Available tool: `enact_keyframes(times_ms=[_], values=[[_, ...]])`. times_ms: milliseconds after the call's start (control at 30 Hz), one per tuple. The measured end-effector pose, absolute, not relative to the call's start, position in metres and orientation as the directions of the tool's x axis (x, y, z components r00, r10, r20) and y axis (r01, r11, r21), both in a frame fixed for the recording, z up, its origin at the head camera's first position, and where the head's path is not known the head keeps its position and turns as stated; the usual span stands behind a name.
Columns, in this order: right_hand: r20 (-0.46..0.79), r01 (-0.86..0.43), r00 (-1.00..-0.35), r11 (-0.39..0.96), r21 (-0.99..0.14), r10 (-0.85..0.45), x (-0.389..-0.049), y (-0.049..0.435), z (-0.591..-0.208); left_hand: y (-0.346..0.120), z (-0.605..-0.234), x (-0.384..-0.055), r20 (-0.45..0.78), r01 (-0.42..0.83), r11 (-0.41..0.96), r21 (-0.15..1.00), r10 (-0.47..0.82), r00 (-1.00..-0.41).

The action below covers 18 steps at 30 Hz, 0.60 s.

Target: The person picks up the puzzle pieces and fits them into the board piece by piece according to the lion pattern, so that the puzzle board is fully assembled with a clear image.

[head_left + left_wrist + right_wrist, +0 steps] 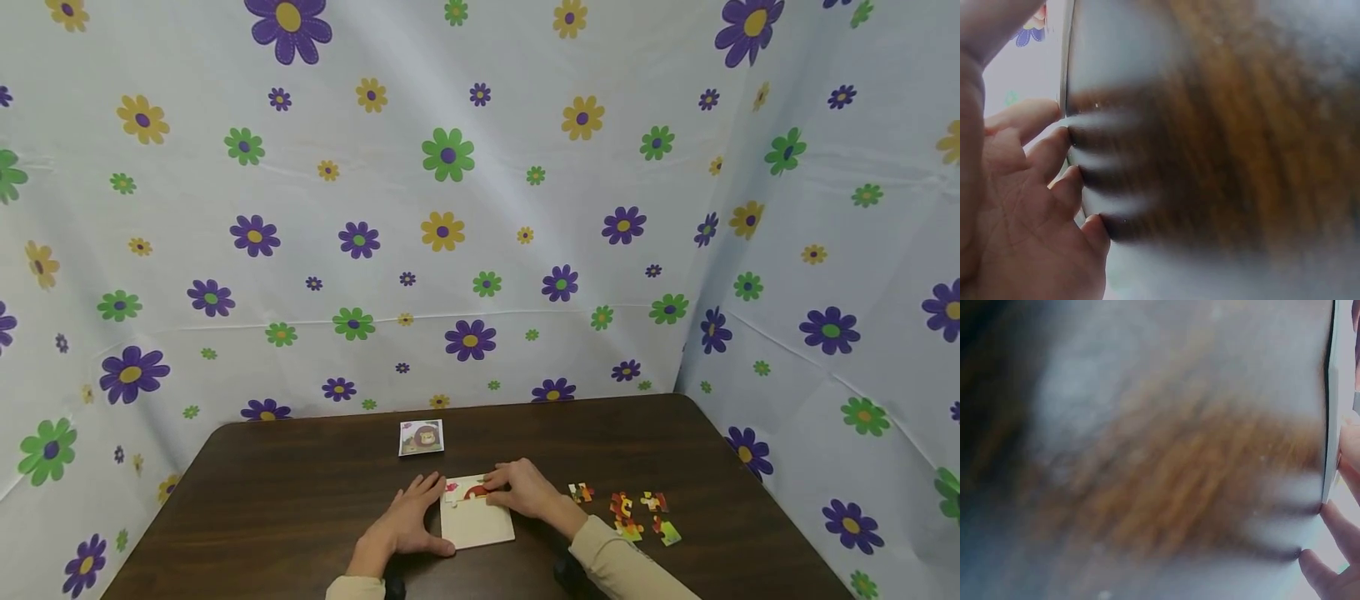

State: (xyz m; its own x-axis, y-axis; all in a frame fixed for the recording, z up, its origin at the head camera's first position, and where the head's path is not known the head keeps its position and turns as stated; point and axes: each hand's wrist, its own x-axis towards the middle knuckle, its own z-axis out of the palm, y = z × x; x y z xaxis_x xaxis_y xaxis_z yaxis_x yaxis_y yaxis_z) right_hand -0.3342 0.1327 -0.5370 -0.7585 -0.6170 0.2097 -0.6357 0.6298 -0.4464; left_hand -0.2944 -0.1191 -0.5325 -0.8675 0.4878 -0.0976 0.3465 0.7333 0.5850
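Observation:
In the head view a pale square puzzle board (477, 527) lies on the table, with puzzle pieces (452, 490) along its far edge. My left hand (405, 518) rests at the board's left side, thumb at the near corner and fingers spread toward the far one. Fingertips of that left hand (1047, 181) touch the table in the left wrist view. At the board's far right, my right hand (528, 492) holds a reddish puzzle piece (477, 492) between thumb and forefinger, partly hidden. The right wrist view catches only some right fingers (1338, 531) beside the board's edge (1331, 425).
Several loose puzzle pieces (622, 505) lie right of the board, near the right forearm. A small lion picture card (422, 437) is behind the board. The brown table (300, 492) ends at a flower-patterned curtain (510, 350) at the back and right.

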Motion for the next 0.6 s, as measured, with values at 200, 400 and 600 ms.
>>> enact_keyframes(times_ms=[200,400,600], values=[[0.204,-0.620,-0.771,0.635,-0.461,-0.604,-0.3363,0.1320,-0.5363,-0.1203,-0.5287,-0.2969,-0.094,0.358,0.725,0.588,0.501,-0.860],[0.202,-0.632,-0.758,0.621,-0.463,-0.620,-0.3340,0.1313,-0.5394,-0.1220,-0.5306,-0.2957,-0.108,0.346,0.729,0.590,0.496,-0.861],[0.198,-0.626,-0.761,0.619,-0.474,-0.618,-0.3304,0.1344,-0.5406,-0.1201,-0.5341,-0.2968,-0.116,0.346,0.725,0.595,0.504,-0.856]])
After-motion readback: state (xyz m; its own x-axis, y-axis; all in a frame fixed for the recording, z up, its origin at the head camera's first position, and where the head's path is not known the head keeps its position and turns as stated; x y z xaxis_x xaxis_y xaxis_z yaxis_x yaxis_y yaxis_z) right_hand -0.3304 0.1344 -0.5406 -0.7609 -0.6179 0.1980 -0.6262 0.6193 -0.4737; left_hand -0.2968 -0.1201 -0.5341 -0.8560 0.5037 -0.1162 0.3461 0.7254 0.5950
